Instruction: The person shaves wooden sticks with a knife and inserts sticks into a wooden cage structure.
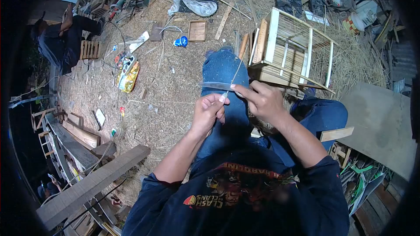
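Note:
My right hand [265,101] is closed around the handle end of a knife [213,86], its index finger stretched along the back of the blade. The blade points left across my jeans-covered knee. My left hand [211,110] pinches the near end of a thin stick [237,71] just below the blade. That stick runs up and away over the knee, and the blade crosses it close to my left fingertips. Whether the edge touches the stick I cannot tell. Right of my knee stands a wooden cage [286,52] with thin bars.
At upper left another person [65,39] sits low. A power strip [127,66] lies on a gold packet [131,81], near a blue cup [180,41] and a small wooden box [197,31]. A thick plank [94,185] juts in at lower left. Straw and wood scraps cover the ground.

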The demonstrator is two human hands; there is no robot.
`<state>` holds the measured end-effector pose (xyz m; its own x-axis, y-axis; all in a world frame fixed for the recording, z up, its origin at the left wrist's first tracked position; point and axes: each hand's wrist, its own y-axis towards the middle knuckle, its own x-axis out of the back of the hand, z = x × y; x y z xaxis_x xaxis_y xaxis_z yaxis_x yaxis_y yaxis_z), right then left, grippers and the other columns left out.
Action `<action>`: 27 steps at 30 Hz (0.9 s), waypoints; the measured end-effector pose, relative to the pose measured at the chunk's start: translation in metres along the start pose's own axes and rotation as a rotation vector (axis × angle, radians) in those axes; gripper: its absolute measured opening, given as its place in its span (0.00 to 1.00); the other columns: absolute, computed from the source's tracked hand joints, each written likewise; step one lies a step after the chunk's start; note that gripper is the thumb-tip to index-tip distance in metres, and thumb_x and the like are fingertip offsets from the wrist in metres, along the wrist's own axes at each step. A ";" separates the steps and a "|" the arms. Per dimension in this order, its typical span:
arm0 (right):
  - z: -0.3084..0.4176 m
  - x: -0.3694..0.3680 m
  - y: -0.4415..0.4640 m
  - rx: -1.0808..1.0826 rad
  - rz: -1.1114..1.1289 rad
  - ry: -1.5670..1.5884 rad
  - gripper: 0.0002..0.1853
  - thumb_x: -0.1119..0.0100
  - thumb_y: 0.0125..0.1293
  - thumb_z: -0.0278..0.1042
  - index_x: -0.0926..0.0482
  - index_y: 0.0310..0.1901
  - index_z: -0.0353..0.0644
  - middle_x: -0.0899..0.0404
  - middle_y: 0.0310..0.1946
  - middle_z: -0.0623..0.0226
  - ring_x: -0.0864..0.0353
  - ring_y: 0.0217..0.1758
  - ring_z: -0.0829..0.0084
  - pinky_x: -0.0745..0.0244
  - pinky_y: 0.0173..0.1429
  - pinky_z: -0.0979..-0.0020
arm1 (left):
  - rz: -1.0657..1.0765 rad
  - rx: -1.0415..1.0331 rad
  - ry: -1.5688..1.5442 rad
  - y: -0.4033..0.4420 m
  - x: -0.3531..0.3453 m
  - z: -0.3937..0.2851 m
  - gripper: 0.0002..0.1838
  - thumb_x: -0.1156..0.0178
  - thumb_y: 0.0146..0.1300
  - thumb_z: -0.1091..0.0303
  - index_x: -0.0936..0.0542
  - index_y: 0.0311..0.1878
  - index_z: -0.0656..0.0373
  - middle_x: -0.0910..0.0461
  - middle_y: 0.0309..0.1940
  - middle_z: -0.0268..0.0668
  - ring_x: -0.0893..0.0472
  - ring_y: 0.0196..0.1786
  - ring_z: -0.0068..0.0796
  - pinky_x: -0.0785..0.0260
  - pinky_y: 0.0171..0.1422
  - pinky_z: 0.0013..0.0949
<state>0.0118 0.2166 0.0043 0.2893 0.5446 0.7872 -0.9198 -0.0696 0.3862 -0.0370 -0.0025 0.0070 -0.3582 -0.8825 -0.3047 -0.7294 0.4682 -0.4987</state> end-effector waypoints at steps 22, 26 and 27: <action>0.012 0.004 -0.006 -0.058 0.016 0.084 0.15 0.37 0.69 0.33 0.14 0.55 0.59 0.21 0.25 0.65 0.16 0.26 0.59 0.20 0.31 0.58 | -0.044 -0.024 0.169 -0.007 -0.003 -0.004 0.13 0.38 0.78 0.63 0.15 0.45 0.66 0.25 0.19 0.28 0.27 0.20 0.18 0.27 0.28 0.26; 0.013 0.006 0.004 -0.280 0.143 0.161 0.04 0.43 0.75 0.35 0.22 0.44 0.46 0.16 0.30 0.54 0.13 0.33 0.47 0.21 0.33 0.48 | -0.011 0.015 0.178 -0.008 -0.002 -0.011 0.13 0.37 0.77 0.62 0.14 0.47 0.65 0.24 0.21 0.27 0.26 0.21 0.17 0.28 0.27 0.25; 0.012 0.005 0.005 -0.275 0.138 0.131 0.05 0.44 0.76 0.36 0.23 0.43 0.45 0.16 0.29 0.54 0.14 0.32 0.46 0.22 0.33 0.47 | -0.015 0.014 0.175 -0.007 -0.001 -0.010 0.13 0.37 0.77 0.62 0.14 0.47 0.65 0.24 0.21 0.27 0.26 0.21 0.17 0.28 0.27 0.25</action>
<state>0.0115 0.2087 0.0163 0.1365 0.6502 0.7474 -0.9903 0.0684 0.1213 -0.0373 -0.0052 0.0194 -0.4440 -0.8831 -0.1515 -0.7281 0.4541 -0.5135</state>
